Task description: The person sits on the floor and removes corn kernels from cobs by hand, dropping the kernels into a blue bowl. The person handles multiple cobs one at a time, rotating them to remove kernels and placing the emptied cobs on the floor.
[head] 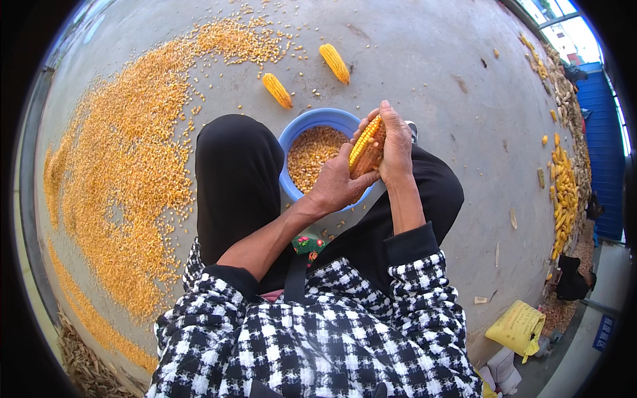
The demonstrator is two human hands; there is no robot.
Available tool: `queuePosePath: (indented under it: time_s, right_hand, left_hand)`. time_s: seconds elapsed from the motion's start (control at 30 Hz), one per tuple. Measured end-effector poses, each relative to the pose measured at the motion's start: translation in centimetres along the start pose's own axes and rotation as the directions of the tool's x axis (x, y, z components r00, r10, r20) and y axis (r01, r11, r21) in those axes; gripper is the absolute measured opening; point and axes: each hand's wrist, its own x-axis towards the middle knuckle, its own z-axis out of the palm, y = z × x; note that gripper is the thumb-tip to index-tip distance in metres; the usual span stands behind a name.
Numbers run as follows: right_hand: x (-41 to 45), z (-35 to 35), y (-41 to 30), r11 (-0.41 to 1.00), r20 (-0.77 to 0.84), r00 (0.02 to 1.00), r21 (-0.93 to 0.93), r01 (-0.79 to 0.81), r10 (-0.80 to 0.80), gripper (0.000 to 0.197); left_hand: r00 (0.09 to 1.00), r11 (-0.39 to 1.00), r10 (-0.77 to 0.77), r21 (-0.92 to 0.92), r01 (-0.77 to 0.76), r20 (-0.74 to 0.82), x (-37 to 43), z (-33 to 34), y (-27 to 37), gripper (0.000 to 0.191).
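Observation:
Both my hands are closed around one ear of dried corn, tilted over the right side of a blue plastic basin. My left hand grips its lower end, thumb against the cob. My right hand wraps the far side and upper part. Yellow kernels still cover the ear's left face, while the right face is bare reddish cob with a few loose kernels on it. Shelled kernels lie inside the basin, which stands on the floor between my knees. My fingers hide part of the ear and the basin's right rim.
Two whole corn ears lie beyond the basin on the concrete floor. A wide spread of loose kernels covers the left. Far right are a heap of corn ears, a yellow woven sack and a blue metal panel.

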Motion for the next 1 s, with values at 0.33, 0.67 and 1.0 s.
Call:
queuePosePath:
  time_s: [0.33,0.67,1.0]
  right_hand:
    - [-0.1,-1.2,1.5,0.973,-0.093,0.992,-0.224,0.058,-0.081,0.023]
    - [-1.0,-0.4,0.1,1.000,-0.002,1.000,0.002,-0.006,0.006,0.027]
    - [-0.4,-0.8,1.4,0.992,0.011,1.000,-0.126,0.008,-0.006,0.036]
  left_hand:
    - [0.984,0.973,-0.079,-0.201,0.111,0.160,0.0,-0.2,0.0,0.059]
    - [0.997,0.989,-0.072,0.129,0.068,0.031,-0.3,-0.8,0.6,0.053]
    - [0.987,0.990,-0.136,-0.010,0.137,0.084,0.5,-0.8,-0.5,0.049]
